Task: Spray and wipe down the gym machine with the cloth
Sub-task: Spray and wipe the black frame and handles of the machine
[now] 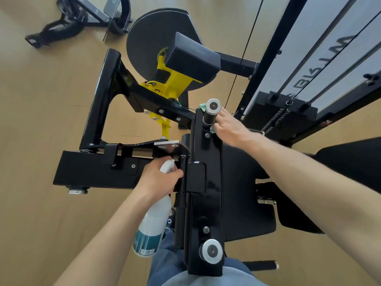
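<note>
At centre frame, your right hand (228, 125) presses the green cloth (203, 106) against the black upright handle post (211, 114) of the gym machine (206, 182), with fingers extended over the cloth and partly wrapped toward the post; only small corners of cloth show at the post's top and beneath your palm. Lower and to the left, your left hand (158, 178) grips the neck of the white spray bottle (152, 226), which hangs with its body toward the lower edge of the frame and its nozzle beside the black frame bar. Judged from this view, you are mid-task: the wipe is at work on the upper handle post, while the second capped post (211, 251) near the bottom of the frame, the seat pad (247, 193) and the long black frame appear still to be treated. Whether any surface is already wet cannot be told.
</note>
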Available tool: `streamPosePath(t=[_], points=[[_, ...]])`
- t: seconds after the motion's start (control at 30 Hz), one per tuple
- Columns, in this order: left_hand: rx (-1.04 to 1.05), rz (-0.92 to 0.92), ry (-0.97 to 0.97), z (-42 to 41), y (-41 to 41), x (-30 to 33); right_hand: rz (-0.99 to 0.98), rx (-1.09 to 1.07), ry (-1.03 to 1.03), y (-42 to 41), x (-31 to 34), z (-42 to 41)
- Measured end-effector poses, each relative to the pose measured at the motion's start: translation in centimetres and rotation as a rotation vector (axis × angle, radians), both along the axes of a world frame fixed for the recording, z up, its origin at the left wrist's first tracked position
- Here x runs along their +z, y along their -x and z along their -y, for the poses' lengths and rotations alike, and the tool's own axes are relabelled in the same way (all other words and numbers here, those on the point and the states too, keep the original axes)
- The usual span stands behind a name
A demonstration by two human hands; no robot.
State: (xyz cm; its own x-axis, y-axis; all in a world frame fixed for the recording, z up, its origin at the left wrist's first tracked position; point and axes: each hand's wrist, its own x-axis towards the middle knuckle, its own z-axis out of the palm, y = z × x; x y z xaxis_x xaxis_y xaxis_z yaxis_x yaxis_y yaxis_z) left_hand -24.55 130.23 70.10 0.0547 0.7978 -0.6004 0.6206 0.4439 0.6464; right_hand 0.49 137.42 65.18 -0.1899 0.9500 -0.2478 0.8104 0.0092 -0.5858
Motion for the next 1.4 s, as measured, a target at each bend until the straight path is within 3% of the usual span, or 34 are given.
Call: streamPosePath(t=[0.13, 0.27, 0.43, 0.63, 0.8, 0.9, 1.07, 1.23, 1.33, 1.4], points=[[0.002, 0.007, 0.006, 0.0, 0.1, 0.1, 0.036, -0.072, -0.103, 1.3, -1.5, 6.1], [0.011, 0.001, -0.001, 0.1, 0.0, 0.0, 0.244, 0.058, -0.193, 5.5, -2.4, 12.3], [-0.007, -0.008, -0.020, 0.2, -0.1, 0.1, 0.217, 0.171, -0.113, 5.9, -2.2, 8.3], [-0.034, 0.026, -0.010, 0.2, 0.5, -0.2, 0.448, 0.207, -0.109, 7.3, -2.7, 2.8], [-0.046, 0.077, 0.029, 0.1, 1.3, -0.3, 0.509, 0.246, -0.115, 7.3, -2.4, 0.6], [-0.061, 0.100, 0.027, 0.2, 1.6, -0.3, 0.414, 0.251, -0.218, 7.0, -3.2, 1.8], [-0.117, 0.106, 0.022, 0.1, 1.7, 0.4, 0.269, 0.051, -0.275, 6.0, -4.3, 7.3], [-0.212, 0.112, -0.014, -0.1, 1.4, 2.8, 0.103, -0.136, -0.457, 5.7, -4.7, 12.9], [-0.297, 0.125, -0.060, -0.2, 0.9, 5.1, -0.185, -0.530, -0.330, 5.7, -2.5, 12.5], [-0.336, 0.141, -0.104, -0.3, 0.3, 6.7, -0.620, -0.924, -0.105, 5.6, -0.1, 10.8]])
